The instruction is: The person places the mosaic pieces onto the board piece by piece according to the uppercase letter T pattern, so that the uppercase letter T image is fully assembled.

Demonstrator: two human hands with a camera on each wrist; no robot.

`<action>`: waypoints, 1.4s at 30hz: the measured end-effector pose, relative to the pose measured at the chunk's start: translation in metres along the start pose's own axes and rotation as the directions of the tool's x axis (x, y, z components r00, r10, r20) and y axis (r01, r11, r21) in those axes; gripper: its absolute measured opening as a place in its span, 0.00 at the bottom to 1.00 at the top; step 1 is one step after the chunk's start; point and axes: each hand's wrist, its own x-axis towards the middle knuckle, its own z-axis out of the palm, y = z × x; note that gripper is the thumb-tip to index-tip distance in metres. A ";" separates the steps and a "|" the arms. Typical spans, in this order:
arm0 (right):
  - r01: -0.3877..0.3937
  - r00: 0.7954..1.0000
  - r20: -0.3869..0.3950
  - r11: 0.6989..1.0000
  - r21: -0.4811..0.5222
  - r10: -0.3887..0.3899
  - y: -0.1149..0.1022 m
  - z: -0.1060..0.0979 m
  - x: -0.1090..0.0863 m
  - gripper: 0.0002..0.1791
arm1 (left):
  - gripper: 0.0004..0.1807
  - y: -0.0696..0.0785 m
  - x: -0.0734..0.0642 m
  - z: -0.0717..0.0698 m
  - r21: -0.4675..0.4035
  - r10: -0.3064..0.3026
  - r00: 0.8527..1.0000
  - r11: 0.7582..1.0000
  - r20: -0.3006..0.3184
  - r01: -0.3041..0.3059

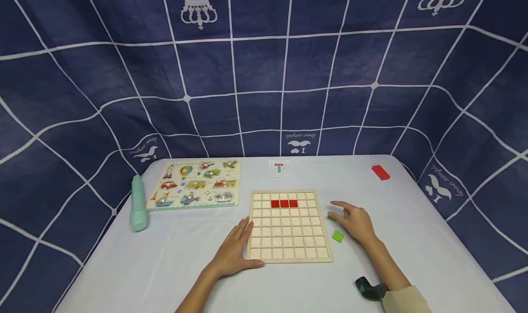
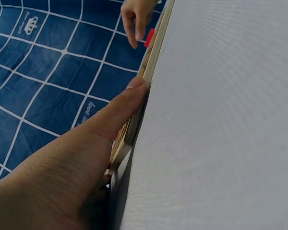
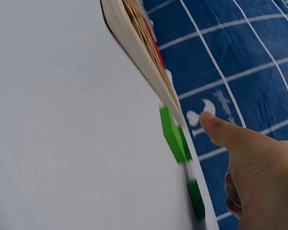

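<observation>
my left grip (image 1: 231, 255), spread apart, touches the square pale-wooden grid board (image 1: 288, 232); my right grip (image 1: 355, 221), also apart, is near a bright-green square tile (image 1: 338, 236). left wrist: thumb (image 2: 124, 106) against board edge. right wrist: tile on the white table (image 3: 72, 124).

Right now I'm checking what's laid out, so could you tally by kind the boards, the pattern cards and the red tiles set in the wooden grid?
Boards: 2 (wooden grid board, picture puzzle board)
Pattern card: 1
Red tiles in the grid: 3
Total: 6
</observation>
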 end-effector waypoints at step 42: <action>-0.059 0.992 0.114 0.998 0.025 0.055 0.007 -0.001 -0.010 0.19 | 0.64 -0.001 -0.001 -0.001 0.002 -0.008 1.000 1.000 0.013 0.008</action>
